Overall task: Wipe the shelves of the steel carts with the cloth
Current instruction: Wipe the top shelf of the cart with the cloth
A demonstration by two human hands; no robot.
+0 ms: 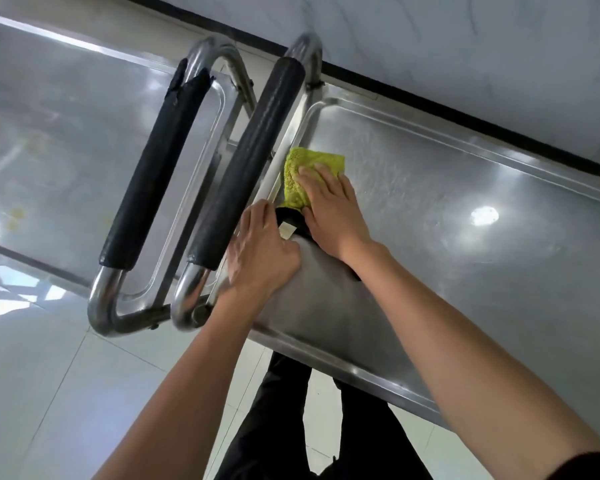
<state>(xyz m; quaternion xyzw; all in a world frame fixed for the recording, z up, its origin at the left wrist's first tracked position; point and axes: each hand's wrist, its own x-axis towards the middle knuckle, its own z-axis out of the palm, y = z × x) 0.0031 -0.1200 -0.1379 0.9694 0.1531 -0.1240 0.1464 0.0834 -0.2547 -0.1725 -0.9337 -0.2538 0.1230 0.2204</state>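
Under the right fingers: the yellow-green cloth (305,174) lies flat on the top shelf (447,188) of the right steel cart (378,368), close to that shelf's raised left edge.
Right hand (329,209): it is spread flat with the fingers (312,173) pressing down on the cloth, not curled around it. I think it is held flat so the cloth rubs hard on the steel.
Left hand (260,251): it rests on the shelf's left edge, just beside the right hand, fingers bent and loose, holding nothing I can see. It likely keeps the cart from rolling.
Dark thing (288,220): something black with a pale tag sits between the two hands. I cannot tell what it is.
Handles: the right cart's black padded handle (250,161) stands just left of the fingers, and the left cart's handle (153,174) is past it.
Edges: the raised edge and handle block the cloth on the left.
Open room: away to the right of the fingers the shelf is long and bare, so wiping can go that way.
Left cart shelf (49,133): it shows yellow spots and looks not yet wiped.
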